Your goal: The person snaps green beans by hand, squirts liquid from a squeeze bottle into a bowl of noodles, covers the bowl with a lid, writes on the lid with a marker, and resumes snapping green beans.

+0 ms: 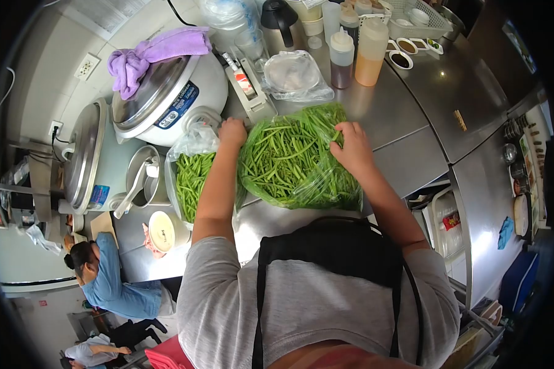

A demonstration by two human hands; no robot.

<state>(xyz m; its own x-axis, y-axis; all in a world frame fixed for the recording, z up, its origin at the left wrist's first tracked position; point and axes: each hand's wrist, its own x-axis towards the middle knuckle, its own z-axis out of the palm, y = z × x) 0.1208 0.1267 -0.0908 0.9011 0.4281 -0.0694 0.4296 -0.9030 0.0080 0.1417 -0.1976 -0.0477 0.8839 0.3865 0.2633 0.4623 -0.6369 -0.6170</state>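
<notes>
A large clear plastic bag (301,198) lies wide on the steel counter, filled with cut green stalks (286,150) that look like green beans. My right hand (354,147) pinches the bag's edge at the right side. My left hand (232,132) is closed at the bag's upper left corner, its fingertips partly hidden, so what they grip is unclear. Left of that forearm stands a smaller clear bag (194,144) with more green pieces (194,178) in it. Just beyond my left hand sits a tape dispenser (252,92).
Large rice cookers (212,80) and a metal pot (157,190) stand left, near a white tub (166,230). Squeeze bottles (371,52), a thermos (283,24) and small sauce dishes (401,59) are at the back. Two people are at the lower left, one in a blue shirt (114,277).
</notes>
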